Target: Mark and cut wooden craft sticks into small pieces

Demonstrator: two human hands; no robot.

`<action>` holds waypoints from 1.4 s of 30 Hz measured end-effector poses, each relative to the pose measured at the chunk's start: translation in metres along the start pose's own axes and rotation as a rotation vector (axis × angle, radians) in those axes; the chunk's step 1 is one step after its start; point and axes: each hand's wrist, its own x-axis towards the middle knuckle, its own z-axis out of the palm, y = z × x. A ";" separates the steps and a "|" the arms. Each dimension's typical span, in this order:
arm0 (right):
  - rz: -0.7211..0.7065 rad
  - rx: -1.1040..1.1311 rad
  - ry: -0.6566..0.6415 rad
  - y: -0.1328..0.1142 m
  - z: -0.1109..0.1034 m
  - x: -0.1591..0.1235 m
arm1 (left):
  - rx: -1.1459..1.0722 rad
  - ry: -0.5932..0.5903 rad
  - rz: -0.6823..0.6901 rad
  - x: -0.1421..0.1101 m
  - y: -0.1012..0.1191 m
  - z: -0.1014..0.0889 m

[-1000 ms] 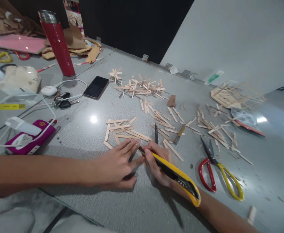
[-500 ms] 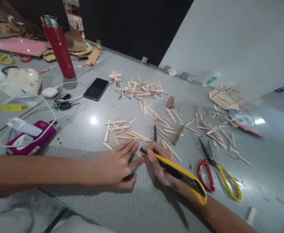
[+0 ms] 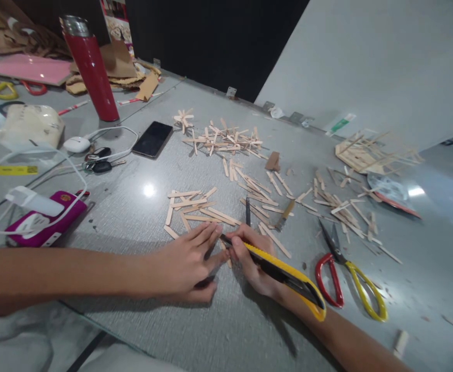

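Observation:
My right hand (image 3: 251, 263) is closed around a yellow and black utility knife (image 3: 288, 276), its tip pointing left onto a small wooden stick (image 3: 225, 252) on the grey table (image 3: 218, 330). My left hand (image 3: 187, 261) lies flat with fingers stretched out, pressing that stick down just left of the blade. A loose pile of wooden sticks (image 3: 195, 206) lies just beyond my fingers.
Red and yellow scissors (image 3: 346, 274) lie right of my right hand. More stick piles (image 3: 226, 138) and a stick frame (image 3: 365, 152) sit farther back. A black phone (image 3: 153, 139), red bottle (image 3: 90, 67), keys (image 3: 100, 165), a white mouse (image 3: 73, 144) and a magenta device (image 3: 46, 225) are at the left.
Both hands stay in place on the stick; the knife's rear end has shifted slightly. The view itself wobbles a little.

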 end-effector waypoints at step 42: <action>-0.110 -0.075 -0.041 0.005 0.003 -0.002 | 0.125 0.027 0.010 0.002 -0.001 0.001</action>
